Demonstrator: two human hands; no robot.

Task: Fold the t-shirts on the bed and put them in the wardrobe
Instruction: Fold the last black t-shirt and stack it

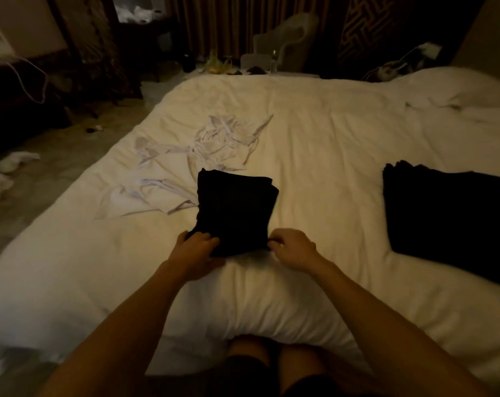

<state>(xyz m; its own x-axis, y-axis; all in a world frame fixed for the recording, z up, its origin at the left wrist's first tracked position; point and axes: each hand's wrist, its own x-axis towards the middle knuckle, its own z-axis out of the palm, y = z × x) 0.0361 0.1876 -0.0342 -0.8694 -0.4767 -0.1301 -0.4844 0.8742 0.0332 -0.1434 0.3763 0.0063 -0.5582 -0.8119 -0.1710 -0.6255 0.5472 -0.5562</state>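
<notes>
Dim bedroom, with a white-covered bed (329, 124) as the working surface. Left hand (196, 249) and right hand (293, 247) meet the near edge of a folded black t-shirt (234, 207), one at each near corner. The fingers (211, 242) of both are curled onto the cloth, the left over its corner, the right pinching its own. Beyond the left fingers, just beside the shirt's left edge, lies a crumpled white t-shirt (203, 156), not yet folded. Well to the right of the right fingers rests a second folded black garment (443, 219). Step in hand, as judged: squaring off the fold of the central shirt. The next move calls for lifting it level by both corners so the fold holds, then turning to the white one. No wardrobe can be identified in view. No brand, label or writing is legible.
</notes>
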